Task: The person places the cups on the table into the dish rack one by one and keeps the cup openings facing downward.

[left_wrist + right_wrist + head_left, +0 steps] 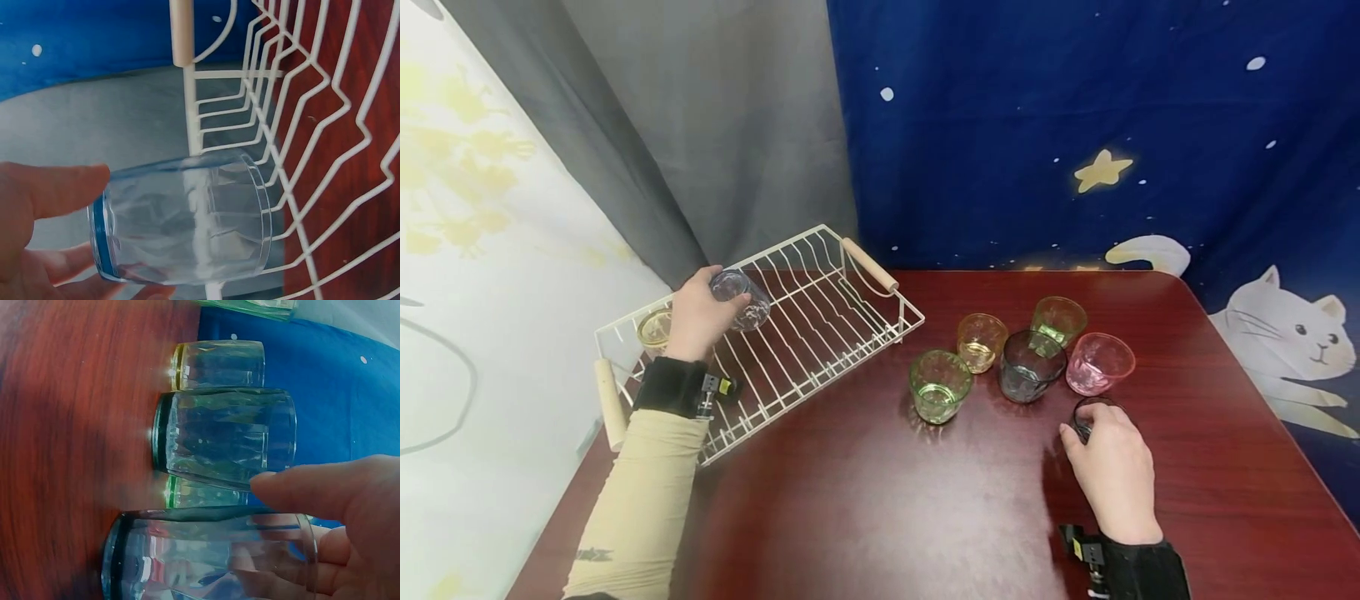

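My left hand (703, 312) holds a clear blue-grey glass (745, 302) by its base end, over the white wire dish rack (808, 387). In the left wrist view, this glass (187, 222) lies sideways, its thick blue base toward my fingers and its mouth toward the wires. On the table, my right hand (1112, 467) is around the upper part of a dark grey glass (206, 556). Its thumb (300, 484) stands slightly apart from the wall, and the other fingers show through the glass. My hand hides much of that glass in the head view.
A yellow glass (655, 327) sits in the rack beside my left wrist. Left of my right hand stand a green glass (940, 392), a yellow glass (981, 350) and a grey glass (1026, 379). Behind are another green glass (1063, 312) and a pink glass (1100, 367).
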`<state>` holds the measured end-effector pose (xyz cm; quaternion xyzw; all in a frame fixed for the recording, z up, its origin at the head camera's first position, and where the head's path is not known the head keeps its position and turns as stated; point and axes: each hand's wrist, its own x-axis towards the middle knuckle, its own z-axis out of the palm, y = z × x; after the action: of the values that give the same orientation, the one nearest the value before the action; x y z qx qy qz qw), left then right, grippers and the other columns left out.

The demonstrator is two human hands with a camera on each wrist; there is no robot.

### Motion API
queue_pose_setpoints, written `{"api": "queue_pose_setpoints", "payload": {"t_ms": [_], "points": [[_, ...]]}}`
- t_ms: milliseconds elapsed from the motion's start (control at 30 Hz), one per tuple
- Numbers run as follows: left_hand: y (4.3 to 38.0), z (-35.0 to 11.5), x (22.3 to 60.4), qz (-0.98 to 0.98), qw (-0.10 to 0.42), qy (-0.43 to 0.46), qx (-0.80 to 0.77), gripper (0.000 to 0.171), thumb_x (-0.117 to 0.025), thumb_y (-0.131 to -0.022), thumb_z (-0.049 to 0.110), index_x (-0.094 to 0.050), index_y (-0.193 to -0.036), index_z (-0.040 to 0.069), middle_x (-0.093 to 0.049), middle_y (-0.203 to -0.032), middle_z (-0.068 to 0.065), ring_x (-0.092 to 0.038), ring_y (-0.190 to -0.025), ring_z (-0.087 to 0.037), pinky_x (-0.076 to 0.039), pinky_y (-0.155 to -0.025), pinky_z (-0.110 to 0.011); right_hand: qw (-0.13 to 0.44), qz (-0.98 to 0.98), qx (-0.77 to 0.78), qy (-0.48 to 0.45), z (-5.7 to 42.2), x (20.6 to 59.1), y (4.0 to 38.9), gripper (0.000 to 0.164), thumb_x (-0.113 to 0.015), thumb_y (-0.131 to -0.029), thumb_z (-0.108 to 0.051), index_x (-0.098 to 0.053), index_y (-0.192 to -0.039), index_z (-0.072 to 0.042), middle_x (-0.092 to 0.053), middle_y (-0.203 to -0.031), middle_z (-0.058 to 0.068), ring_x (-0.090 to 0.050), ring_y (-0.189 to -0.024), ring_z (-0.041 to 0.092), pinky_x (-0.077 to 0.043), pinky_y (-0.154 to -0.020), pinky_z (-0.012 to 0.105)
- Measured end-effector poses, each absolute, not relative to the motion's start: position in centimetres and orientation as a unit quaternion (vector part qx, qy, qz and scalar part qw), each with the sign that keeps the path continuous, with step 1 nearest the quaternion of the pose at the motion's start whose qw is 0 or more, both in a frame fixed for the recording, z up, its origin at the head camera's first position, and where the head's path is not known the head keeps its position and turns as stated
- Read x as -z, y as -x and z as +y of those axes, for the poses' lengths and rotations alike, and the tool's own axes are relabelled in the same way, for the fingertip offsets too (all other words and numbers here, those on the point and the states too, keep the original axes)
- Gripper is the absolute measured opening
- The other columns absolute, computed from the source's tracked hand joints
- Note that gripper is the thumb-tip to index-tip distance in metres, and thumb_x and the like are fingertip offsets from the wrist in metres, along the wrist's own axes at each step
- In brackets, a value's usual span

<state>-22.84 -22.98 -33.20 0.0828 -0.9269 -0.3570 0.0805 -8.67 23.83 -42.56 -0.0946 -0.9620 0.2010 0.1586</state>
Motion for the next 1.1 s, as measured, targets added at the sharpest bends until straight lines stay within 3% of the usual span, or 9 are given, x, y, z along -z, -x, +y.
{"api": "queue_pose_setpoints", "payload": {"t_ms": [467,800,1100], "points": [[24.1,-24.0,34.7,-0.956,0.057,-0.080,0.277,0.069,-0.065,-0.085,0.013,-0.036,-0.143,-0.009,-0.049,-0.134,-0.037,-0.046,-0.126,-0.053,-0.038,-0.109,-0.060,0.196,-0.961,-0.181,0.075,23.4,42.6,8.8,0.020,-0.071,-0.079,-0.008,-0.065,-0.092,0.006,-0.065,-0.087,0.023,-0.061,-0.082,0.045,-0.047,-0.070,0.058],[23.8,-24.7,36.2,-0.955,0.025,-0.098,0.279,0.071,-0.060,-0.090,0.015,-0.025,-0.147,-0.010,-0.039,-0.140,-0.040,-0.037,-0.132,-0.056,-0.032,-0.112,-0.061,0.157,-0.968,-0.171,0.092,23.5,42.7,8.3,0.021,-0.068,-0.080,-0.011,-0.065,-0.095,0.003,-0.066,-0.088,0.019,-0.063,-0.080,0.041,-0.049,-0.068,0.057],[24.1,-24.6,36.2,-0.954,0.028,-0.088,0.285,0.071,-0.055,-0.091,0.014,-0.022,-0.149,-0.009,-0.038,-0.141,-0.040,-0.037,-0.131,-0.055,-0.035,-0.109,-0.062,0.165,-0.965,-0.179,0.099,23.4,42.4,8.1,0.023,-0.065,-0.076,-0.009,-0.066,-0.096,0.002,-0.066,-0.089,0.018,-0.063,-0.078,0.041,-0.050,-0.067,0.056]]}}
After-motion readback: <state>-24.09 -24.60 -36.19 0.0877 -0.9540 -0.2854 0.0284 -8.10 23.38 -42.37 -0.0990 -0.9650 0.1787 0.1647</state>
